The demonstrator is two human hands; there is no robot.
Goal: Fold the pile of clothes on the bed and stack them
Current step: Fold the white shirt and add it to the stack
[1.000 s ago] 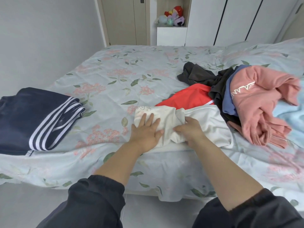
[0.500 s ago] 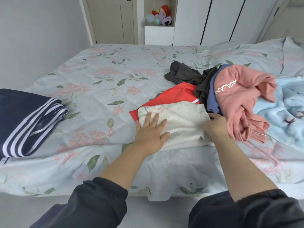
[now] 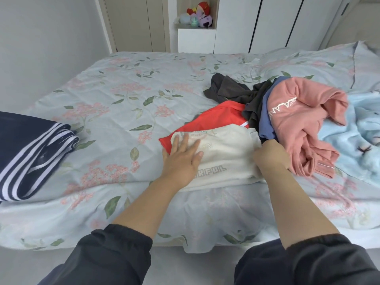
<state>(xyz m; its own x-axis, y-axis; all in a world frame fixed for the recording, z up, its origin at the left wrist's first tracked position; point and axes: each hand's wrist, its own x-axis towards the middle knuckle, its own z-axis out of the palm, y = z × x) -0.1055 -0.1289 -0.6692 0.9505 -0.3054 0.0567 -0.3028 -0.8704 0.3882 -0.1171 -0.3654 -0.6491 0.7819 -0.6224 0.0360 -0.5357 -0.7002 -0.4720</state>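
A folded white garment with grey lettering lies near the bed's front edge, on top of a red garment. My left hand presses flat on its left part, fingers straight. My right hand grips its right edge with curled fingers. Behind it lies the unfolded pile: a dark grey garment, a blue one and a pink sweatshirt. Folded navy trousers with white stripes lie at the left edge.
The bed has a pale floral sheet. A light blue fleece blanket lies at the right. White wardrobe doors and a niche with plush toys stand behind the bed. Grey floor runs along the near edge.
My right hand slid from the middle of the white garment to its right edge. The white garment now lies flatter and folded over the red one. My left hand stayed pressed on it.
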